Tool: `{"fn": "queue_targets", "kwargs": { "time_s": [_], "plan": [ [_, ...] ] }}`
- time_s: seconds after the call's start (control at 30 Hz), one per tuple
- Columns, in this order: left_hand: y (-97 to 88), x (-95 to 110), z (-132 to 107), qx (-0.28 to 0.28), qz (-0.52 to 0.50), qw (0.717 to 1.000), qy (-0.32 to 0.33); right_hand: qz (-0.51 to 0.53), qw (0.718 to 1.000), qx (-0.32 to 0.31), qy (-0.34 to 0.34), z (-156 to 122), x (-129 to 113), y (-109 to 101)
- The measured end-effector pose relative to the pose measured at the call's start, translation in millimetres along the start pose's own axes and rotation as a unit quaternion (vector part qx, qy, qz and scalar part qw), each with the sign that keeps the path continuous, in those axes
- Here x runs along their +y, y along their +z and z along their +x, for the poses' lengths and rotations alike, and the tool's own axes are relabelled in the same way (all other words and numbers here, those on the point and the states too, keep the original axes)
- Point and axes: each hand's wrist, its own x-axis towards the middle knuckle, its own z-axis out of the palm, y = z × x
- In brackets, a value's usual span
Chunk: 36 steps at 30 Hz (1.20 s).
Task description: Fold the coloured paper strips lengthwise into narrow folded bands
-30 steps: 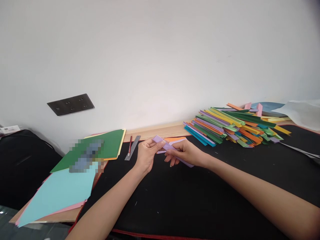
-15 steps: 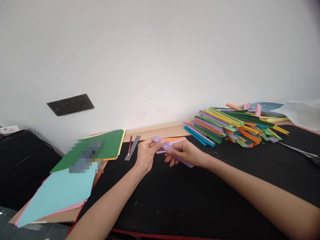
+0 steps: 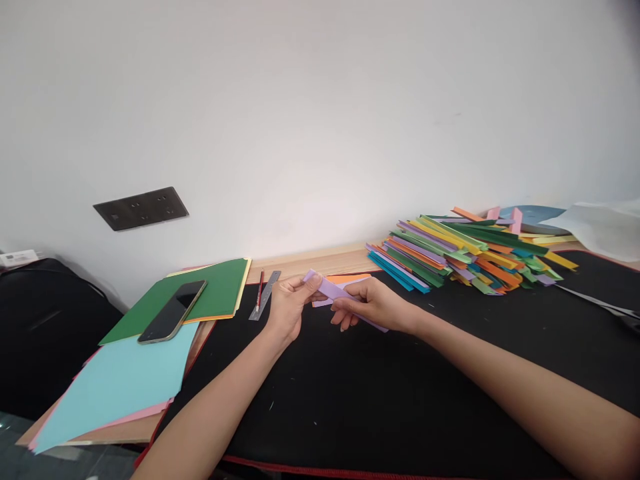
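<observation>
Both my hands hold one folded purple paper strip (image 3: 336, 289) just above the black mat (image 3: 400, 387). My left hand (image 3: 290, 305) pinches the strip's far left end with thumb and fingers. My right hand (image 3: 375, 305) is closed around its middle, fingers curled under it. The strip slants down to the right. Under the hands lie an orange and a pale purple piece of paper (image 3: 350, 279) on the mat.
A heap of many-coloured folded strips (image 3: 465, 253) lies at the right rear. Left are green (image 3: 210, 293) and light blue sheets (image 3: 120, 380) with a phone (image 3: 173, 311) on them. A metal ruler (image 3: 265, 295) and a red pencil (image 3: 260, 290) lie by the wall.
My left hand's pinch has shifted slightly along the strip's end. The strip and my right hand have stayed almost in place.
</observation>
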Motion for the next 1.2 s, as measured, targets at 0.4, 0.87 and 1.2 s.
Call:
{"fn": "queue_targets", "kwargs": {
  "time_s": [0.4,0.87,1.2],
  "plan": [
    [0.9,2,0,0.021,-0.029,0.997,-0.064,-0.049,0.998,0.004,-0.038,-1,0,-5],
    [3.2,-6,-2,-0.028,0.006,0.998,-0.049,-0.053,0.998,0.012,-0.025,2,3,-2],
    [2.1,-10,-1,-0.011,0.001,0.999,-0.039,-0.049,0.998,0.006,-0.023,1,5,-1]
  ]
}}
